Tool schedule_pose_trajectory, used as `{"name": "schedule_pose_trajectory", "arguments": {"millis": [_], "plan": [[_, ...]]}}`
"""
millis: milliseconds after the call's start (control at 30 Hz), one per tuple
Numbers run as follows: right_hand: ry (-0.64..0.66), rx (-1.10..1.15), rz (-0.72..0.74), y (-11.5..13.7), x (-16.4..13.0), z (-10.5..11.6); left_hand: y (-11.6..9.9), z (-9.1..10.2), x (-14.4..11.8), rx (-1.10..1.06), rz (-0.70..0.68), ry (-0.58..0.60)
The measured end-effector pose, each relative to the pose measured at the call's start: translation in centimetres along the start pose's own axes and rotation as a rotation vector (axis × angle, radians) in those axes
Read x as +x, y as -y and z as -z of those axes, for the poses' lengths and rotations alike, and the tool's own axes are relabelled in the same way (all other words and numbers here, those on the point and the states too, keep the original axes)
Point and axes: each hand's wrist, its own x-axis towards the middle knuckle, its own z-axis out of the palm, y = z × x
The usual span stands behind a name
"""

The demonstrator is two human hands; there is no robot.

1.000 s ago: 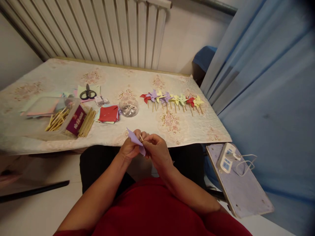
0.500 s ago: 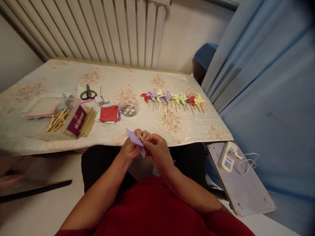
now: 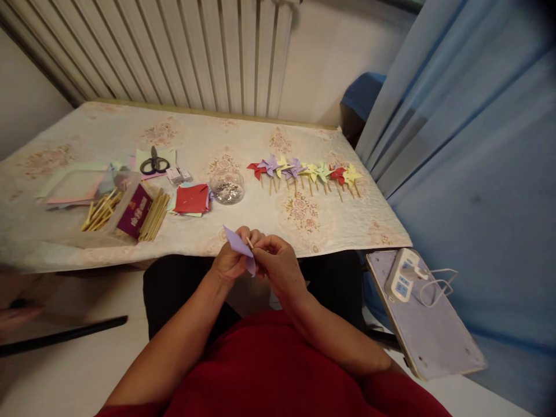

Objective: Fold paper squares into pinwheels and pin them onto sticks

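Note:
Between my hands, just past the table's front edge, is a purple paper pinwheel [image 3: 238,242]. My left hand [image 3: 231,260] is closed around the folded paper from the left. A short end of a wooden stick [image 3: 249,243] shows right beside the paper. The fingers of my right hand [image 3: 278,260] pinch at this stick, close against the pinwheel. My fingers hide where paper and stick meet. On the table beyond lies a row of finished-looking pinwheels [image 3: 296,168] in red, purple, yellow and green, each on a stick.
A clear plastic box [image 3: 121,214] holds sticks, with more sticks [image 3: 154,215] beside it. Nearby are red-topped paper squares [image 3: 191,198], a round dish of small metallic pieces [image 3: 227,189], scissors [image 3: 154,163] and small boxes [image 3: 178,175]. A power strip [image 3: 402,275] rests on a side stand at right.
My hands and the purple pinwheel stay almost in the same place. The view has shifted very slightly; the things on the table lie as before.

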Motion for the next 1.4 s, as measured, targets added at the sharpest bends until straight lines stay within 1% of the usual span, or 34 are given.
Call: {"name": "schedule_pose_trajectory", "arguments": {"millis": [267, 433, 633, 833, 1400], "plan": [[-0.021, 0.014, -0.005, 0.0, -0.1, -0.1, 0.1, 0.2, 0.0, 0.0, -0.005, -0.003], [-0.012, 0.018, -0.011, -0.3, 0.1, 0.1, 0.2, 0.4, -0.1, 0.013, -0.006, -0.005], [-0.004, 0.031, -0.007, -0.6, 0.3, 0.1, 0.3, 1.1, 0.0, 0.0, -0.018, 0.034], [-0.004, 0.019, -0.012, -0.4, 0.2, 0.2, 0.5, 1.4, 0.0, -0.006, -0.019, 0.061], [-0.002, 0.0, 0.031, -0.6, 0.3, 0.4, 0.4, 1.1, -0.1, 0.013, -0.03, 0.045]]}}
